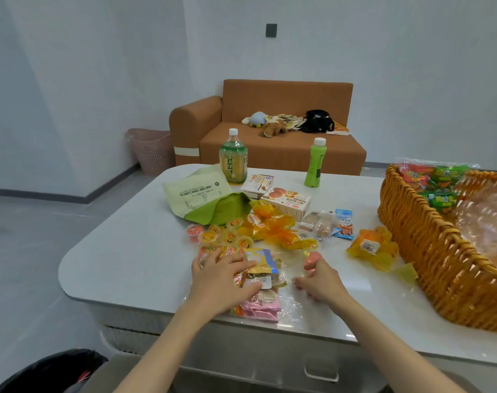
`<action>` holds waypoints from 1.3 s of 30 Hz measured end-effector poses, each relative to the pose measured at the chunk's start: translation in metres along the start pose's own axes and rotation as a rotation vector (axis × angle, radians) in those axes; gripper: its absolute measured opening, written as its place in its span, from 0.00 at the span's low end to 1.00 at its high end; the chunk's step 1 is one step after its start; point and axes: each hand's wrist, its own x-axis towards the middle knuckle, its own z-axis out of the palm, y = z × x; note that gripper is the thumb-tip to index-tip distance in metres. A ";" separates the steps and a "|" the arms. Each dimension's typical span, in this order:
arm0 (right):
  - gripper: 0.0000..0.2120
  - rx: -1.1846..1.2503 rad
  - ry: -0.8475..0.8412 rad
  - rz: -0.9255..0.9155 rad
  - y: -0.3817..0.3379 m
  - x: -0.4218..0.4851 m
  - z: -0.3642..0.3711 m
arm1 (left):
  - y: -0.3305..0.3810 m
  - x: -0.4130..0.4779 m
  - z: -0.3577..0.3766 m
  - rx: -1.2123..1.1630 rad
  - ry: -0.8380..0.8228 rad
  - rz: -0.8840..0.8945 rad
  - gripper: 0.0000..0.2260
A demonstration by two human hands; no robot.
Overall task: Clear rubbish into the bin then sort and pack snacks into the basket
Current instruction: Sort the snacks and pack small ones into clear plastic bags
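Both low at the near edge of the table [122, 265]. Left hand [224, 282]: flat, fingers straight and spread, pressing on a pile of packets [262, 263], gripping nothing. Right hand [322, 282]: fingers curled over clear film [291, 307]; cannot tell whether pinching it. Just beyond the pile, jelly cups [230, 238] touching a heap of orange bags [281, 231]. Farther back, a green pouch [202, 197], two boxes [288, 201], two upright bottles [233, 163]. Between boxes and basket [411, 231], small sachets [326, 222] and a lone orange bag [372, 248]. Basket at the table's right, green and red packs [440, 180] at its far end. Black-lined bin [48, 370] on the floor, lower left, well apart from the basket.
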 end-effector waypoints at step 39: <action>0.12 0.549 -0.196 -0.130 0.020 -0.056 -0.034 | 0.054 -0.040 0.067 0.387 0.542 0.644 0.09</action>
